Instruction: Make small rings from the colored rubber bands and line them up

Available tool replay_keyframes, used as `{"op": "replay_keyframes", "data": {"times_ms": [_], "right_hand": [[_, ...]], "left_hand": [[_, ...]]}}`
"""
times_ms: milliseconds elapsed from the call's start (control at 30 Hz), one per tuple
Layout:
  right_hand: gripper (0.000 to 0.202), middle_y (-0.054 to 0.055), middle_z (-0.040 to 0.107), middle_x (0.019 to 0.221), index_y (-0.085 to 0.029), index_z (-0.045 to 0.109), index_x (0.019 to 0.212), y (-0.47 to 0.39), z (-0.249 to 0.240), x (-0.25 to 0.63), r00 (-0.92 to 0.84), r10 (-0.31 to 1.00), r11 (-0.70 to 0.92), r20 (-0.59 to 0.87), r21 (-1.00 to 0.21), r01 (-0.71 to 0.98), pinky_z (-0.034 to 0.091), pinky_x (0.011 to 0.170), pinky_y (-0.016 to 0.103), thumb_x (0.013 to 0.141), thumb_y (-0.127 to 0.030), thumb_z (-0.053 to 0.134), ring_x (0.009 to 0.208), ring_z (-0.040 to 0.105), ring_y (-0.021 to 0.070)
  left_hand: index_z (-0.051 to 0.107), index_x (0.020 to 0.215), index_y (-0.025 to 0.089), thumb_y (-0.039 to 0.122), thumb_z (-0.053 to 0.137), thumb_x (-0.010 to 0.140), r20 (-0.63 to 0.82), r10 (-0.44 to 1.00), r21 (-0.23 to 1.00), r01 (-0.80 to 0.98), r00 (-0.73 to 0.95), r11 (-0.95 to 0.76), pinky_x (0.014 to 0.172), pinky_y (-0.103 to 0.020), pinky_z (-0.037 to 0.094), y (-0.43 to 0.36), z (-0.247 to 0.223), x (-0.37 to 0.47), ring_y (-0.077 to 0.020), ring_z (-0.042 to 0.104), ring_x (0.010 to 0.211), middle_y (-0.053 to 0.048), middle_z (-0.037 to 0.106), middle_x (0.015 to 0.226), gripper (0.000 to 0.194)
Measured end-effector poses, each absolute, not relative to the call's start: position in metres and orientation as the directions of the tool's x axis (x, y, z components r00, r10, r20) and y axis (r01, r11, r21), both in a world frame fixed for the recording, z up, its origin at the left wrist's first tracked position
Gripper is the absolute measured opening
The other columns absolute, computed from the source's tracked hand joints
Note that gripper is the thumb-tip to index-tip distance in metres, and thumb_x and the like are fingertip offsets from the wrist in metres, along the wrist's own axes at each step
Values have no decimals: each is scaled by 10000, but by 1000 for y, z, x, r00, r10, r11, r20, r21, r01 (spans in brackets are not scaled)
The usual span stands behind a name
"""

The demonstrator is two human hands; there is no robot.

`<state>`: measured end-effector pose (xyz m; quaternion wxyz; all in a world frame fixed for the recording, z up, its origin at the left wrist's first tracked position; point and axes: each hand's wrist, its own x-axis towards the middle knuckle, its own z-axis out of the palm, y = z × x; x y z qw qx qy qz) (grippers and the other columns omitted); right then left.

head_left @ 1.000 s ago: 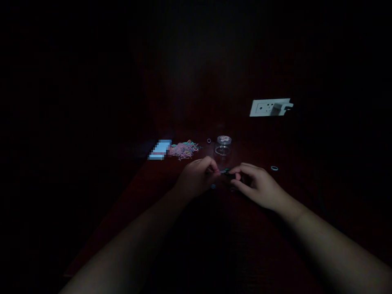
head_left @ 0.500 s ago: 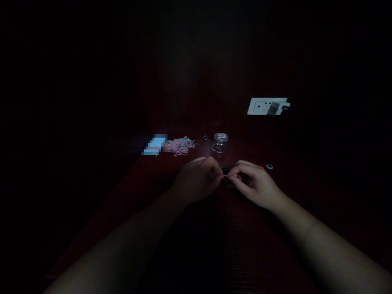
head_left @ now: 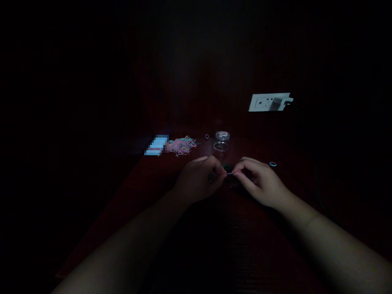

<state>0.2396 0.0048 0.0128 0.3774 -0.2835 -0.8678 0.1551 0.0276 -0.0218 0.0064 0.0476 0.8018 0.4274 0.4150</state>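
My left hand [head_left: 200, 179] and my right hand [head_left: 260, 181] meet over the dark red table. Between their pinched fingertips stretches a thin pale rubber band [head_left: 229, 173], one end in each hand. Just behind the fingertips lies something small and dark green [head_left: 227, 167], partly hidden. Below the fingers are faint small shapes, too dark to make out. Beyond the hands stands a clear round jar [head_left: 221, 148] with a lidded top. A pile of pink, purple and teal rubber bands [head_left: 183, 145] lies behind my left hand.
A lit, blurred-out phone-like screen [head_left: 157, 145] lies left of the pile. A single pale band [head_left: 207, 136] rests near the jar, and a light blue band [head_left: 272, 164] right of my right hand. A socket plate [head_left: 260, 102] with a plug is on the back wall.
The view has shifted slightly. My fingertips remain pinched on the band, with a slightly longer stretch of it showing between them.
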Motion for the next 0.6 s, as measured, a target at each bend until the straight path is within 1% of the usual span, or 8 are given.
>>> {"op": "replay_keyframes", "data": {"times_ms": [200, 333, 600], "right_hand": [[106, 34, 595, 775, -197, 596, 844, 5, 13, 240, -557, 612, 787, 561, -497, 365, 439, 637, 302, 929, -223, 540, 699, 554, 167], [105, 32, 589, 766, -198, 599, 844, 5, 12, 240, -560, 610, 789, 561, -497, 362, 438, 627, 301, 928, -226, 543, 690, 546, 165], [29, 18, 578, 767, -201, 638, 864, 8, 12, 241, -573, 574, 813, 585, -488, 317, 443, 608, 287, 867, -194, 610, 670, 544, 151]], "left_hand": [[497, 818, 226, 268, 638, 843, 637, 716, 433, 635, 285, -639, 721, -292, 462, -20, 5, 28, -139, 625, 773, 31, 709, 840, 149], [514, 835, 226, 258, 639, 832, 642, 713, 428, 639, 282, -639, 735, -296, 471, -21, 5, 29, -145, 624, 788, 20, 703, 852, 130], [519, 839, 230, 249, 645, 832, 667, 687, 404, 634, 290, -660, 740, -295, 475, -21, 6, 28, -144, 626, 797, 27, 699, 847, 128]]}}
